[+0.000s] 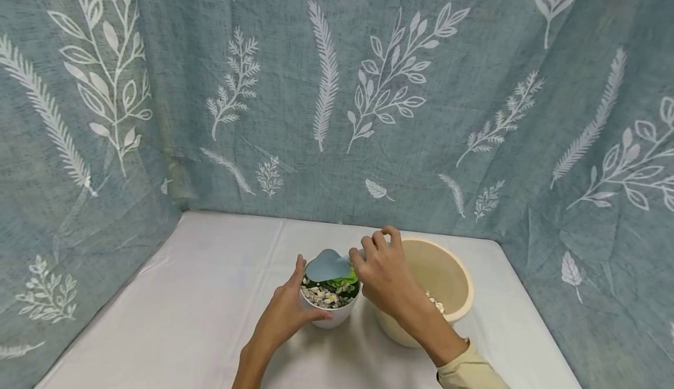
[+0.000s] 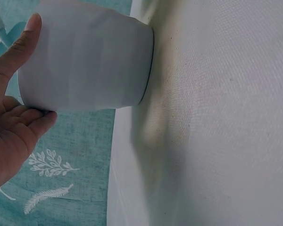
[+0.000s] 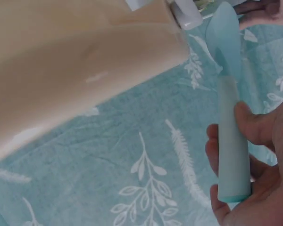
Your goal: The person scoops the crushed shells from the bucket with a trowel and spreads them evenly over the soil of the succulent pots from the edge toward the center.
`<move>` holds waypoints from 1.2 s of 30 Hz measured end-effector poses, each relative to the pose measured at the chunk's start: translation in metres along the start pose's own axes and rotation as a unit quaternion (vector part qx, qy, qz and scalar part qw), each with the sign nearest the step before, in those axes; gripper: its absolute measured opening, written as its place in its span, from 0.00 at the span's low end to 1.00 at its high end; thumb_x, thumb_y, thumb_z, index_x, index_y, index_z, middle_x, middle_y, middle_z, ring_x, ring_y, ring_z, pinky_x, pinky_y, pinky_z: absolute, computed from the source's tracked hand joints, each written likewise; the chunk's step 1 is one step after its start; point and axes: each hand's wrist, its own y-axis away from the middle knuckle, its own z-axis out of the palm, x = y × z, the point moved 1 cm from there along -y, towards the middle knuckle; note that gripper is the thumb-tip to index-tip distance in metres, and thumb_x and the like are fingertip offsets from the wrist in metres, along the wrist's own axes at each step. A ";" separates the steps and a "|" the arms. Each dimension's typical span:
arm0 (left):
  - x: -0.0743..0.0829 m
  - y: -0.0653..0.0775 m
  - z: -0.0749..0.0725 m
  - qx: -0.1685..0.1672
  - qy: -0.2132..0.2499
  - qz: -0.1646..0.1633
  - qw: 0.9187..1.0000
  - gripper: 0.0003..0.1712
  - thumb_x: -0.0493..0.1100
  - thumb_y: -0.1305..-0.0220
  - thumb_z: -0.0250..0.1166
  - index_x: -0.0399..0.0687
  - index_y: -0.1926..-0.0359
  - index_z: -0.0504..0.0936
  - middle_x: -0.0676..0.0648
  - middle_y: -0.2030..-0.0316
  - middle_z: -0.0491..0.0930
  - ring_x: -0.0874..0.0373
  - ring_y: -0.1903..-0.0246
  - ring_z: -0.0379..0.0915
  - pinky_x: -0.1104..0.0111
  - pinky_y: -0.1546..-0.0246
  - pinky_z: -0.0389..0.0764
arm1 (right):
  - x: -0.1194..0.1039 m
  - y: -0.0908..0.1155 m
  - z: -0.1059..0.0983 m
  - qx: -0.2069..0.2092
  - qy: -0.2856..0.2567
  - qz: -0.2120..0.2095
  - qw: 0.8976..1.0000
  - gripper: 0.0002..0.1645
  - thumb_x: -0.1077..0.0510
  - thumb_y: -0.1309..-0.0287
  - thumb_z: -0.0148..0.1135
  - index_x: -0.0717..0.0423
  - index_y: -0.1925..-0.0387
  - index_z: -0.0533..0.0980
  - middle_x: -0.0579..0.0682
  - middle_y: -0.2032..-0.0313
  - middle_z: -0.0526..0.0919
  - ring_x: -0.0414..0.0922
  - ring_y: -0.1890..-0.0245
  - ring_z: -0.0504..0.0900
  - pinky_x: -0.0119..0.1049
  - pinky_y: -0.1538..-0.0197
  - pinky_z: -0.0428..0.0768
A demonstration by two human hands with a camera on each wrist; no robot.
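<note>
A person's left hand steadies a white pot on a white tabletop, its grip spread wide to the pot's width, with thumb and fingers set against the wall on different sides. The pot stands upright about midway between the tabletop's left and right edges, holding a small green plant and a layer of pale pebbles. The right hand has its grip closed around the handle of a blue scoop, whose blade reaches over the pot, above the plant and pebbles. Whether the blade touches them cannot be told. Just right of the pot, toward the tabletop's right edge, stands a cream bucket with more pale stones inside. A beige sleeve covers the right forearm, and a blue-green cloth printed with white leaves and sprigs hangs beyond the tabletop's far edge.
</note>
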 end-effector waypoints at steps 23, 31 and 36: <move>0.074 -0.008 0.025 -0.002 -0.021 0.165 0.986 0.65 0.58 0.48 0.81 0.52 0.16 0.54 0.39 0.16 0.45 0.36 0.16 0.39 0.35 0.25 0.64 | 0.116 0.097 -0.031 -0.109 0.009 0.159 0.981 0.13 0.75 0.64 0.76 0.58 0.77 0.82 0.57 0.75 0.79 0.58 0.67 0.80 0.58 0.53 0.77; 0.110 -0.015 0.074 -0.075 -0.068 0.186 0.977 0.56 0.62 0.39 0.74 0.37 0.21 0.62 0.30 0.17 0.44 0.33 0.17 0.38 0.44 0.25 0.69 | 0.091 0.095 0.016 -0.178 0.092 0.059 0.978 0.22 0.64 0.45 0.76 0.54 0.89 0.76 0.53 0.79 0.74 0.51 0.71 0.71 0.48 0.58 0.73; 0.115 -0.017 0.087 -0.065 -0.079 0.196 0.975 0.55 0.62 0.40 0.73 0.38 0.21 0.64 0.30 0.18 0.48 0.31 0.18 0.43 0.45 0.29 0.74 | 0.089 0.092 0.029 -0.228 0.096 0.064 0.967 0.12 0.61 0.44 0.76 0.52 0.80 0.84 0.54 0.75 0.82 0.53 0.68 0.78 0.51 0.58 0.79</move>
